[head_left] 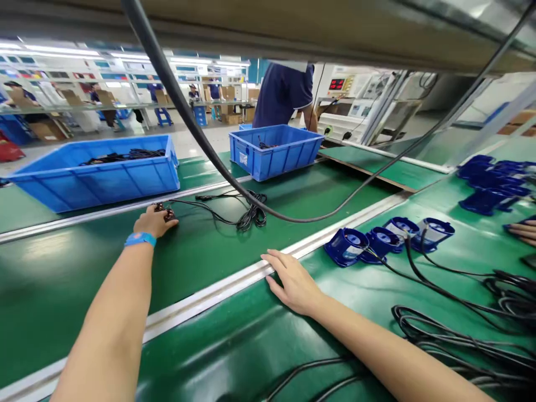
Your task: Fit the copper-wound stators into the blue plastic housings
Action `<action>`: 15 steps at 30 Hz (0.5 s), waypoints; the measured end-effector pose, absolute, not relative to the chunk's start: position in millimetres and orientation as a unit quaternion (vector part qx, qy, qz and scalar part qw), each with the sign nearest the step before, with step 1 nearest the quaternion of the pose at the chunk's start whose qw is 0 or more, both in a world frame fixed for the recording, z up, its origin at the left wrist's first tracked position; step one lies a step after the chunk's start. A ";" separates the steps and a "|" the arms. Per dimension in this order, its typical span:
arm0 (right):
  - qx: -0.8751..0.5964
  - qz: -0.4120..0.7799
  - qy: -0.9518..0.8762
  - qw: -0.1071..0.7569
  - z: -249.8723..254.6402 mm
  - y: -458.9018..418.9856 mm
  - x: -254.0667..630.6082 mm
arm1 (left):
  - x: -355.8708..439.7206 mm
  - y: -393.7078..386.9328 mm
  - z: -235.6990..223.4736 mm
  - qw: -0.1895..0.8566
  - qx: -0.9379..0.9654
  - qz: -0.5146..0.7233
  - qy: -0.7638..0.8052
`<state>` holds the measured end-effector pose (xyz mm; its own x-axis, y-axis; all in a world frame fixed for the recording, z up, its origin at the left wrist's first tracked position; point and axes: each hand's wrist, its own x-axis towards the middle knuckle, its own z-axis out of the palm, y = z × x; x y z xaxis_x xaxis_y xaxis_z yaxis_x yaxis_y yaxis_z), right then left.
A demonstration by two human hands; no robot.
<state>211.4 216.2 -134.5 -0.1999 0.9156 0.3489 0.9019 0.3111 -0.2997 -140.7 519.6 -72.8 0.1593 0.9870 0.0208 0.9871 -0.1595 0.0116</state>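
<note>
a: where's the left hand sitting?
b: on the green belt, fingers closing over a small plug just left of the cable bundle.
a: right hand?
b: lying flat near that bundle, fingers together, holding nothing.

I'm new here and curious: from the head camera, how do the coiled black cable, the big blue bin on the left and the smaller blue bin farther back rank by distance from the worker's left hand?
From left hand:
1. coiled black cable, just right on the belt.
2. big blue bin, behind, to the left.
3. smaller blue bin, far back right.

Belt open; coiled cable, blue bins obstruct beyond.
</note>
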 end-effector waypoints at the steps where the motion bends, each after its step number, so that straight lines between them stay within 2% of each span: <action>1: -0.586 0.016 -0.774 0.241 -134.3 216.3 211.3 | -140.9 525.4 -71.7 0.001 -0.773 0.002 -0.635; 8: -0.566 0.020 -0.777 0.276 -131.6 218.9 212.0 | -155.8 509.0 -45.5 0.002 -0.832 0.083 -0.549; 15: -0.609 0.028 -0.744 0.274 -132.8 231.8 214.1 | -182.8 379.3 -34.5 0.033 -0.821 0.097 -0.561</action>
<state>214.1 231.8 -132.8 -0.1079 0.9213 0.3736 0.8908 0.2564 -0.3752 -182.8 379.3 -34.5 0.3506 0.9284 -0.1230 0.9157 -0.3674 -0.1628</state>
